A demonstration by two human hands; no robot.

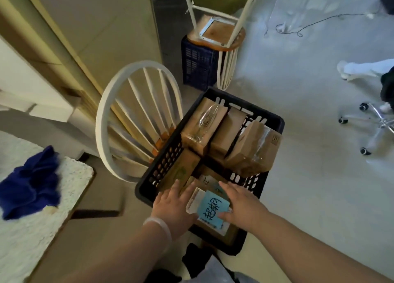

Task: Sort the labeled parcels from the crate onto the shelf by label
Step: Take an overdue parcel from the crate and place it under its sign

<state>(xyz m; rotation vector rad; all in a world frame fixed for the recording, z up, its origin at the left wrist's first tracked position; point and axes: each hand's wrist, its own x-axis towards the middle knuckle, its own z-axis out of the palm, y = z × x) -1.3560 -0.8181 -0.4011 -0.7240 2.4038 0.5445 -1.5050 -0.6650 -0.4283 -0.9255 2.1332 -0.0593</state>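
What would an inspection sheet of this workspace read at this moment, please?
Surface: pale floor; the black crate stands beside a white chair.
Job's things: blue-labelled parcel at the crate's near end; several brown parcels packed behind it, some wrapped in clear tape.
Clutter: blue cloth on a speckled white top at left.
Hands: left hand and right hand flank the blue-labelled parcel, fingers straight against it.
Cables: thin dark cable loose on the floor, far right.
Surroundings: upturned chair on a blue crate; office-chair base and another person's leg at right.
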